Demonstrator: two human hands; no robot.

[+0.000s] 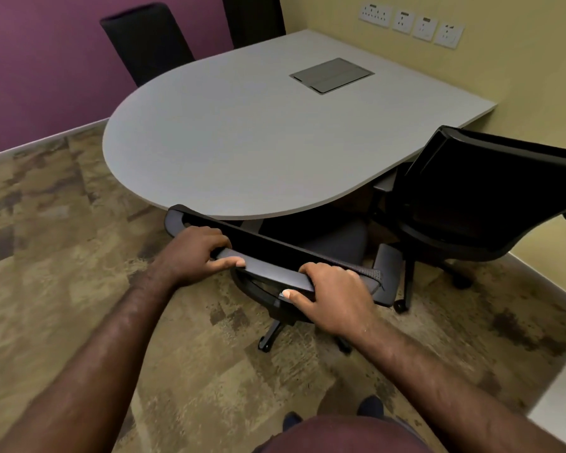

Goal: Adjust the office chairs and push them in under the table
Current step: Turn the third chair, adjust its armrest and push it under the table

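Landmark: table [258, 142]. Near chair [275, 266] is set at the table's near rounded edge, seat partly beneath the top. Second chair [471, 197] is placed at the table's right, just beside the near chair. Two further chairs [147, 44] are found behind the table, at its far left. A cable hatch [331, 75] is set into the tabletop, far right. Wall sockets [410, 25] are mounted beyond the table's far right edge.

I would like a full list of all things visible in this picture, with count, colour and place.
table: one, grey, centre, against the yellow wall
cable hatch: one, grey metal, set into the tabletop
near chair: one, black and grey, at the table's rounded end
side chair: one, black, right of the table
far chairs: two, black, beyond the table by the purple wall
wall sockets: four, white, yellow wall
carpet: brown patterned, floor
left hand: on the near chair's backrest top
right hand: same backrest
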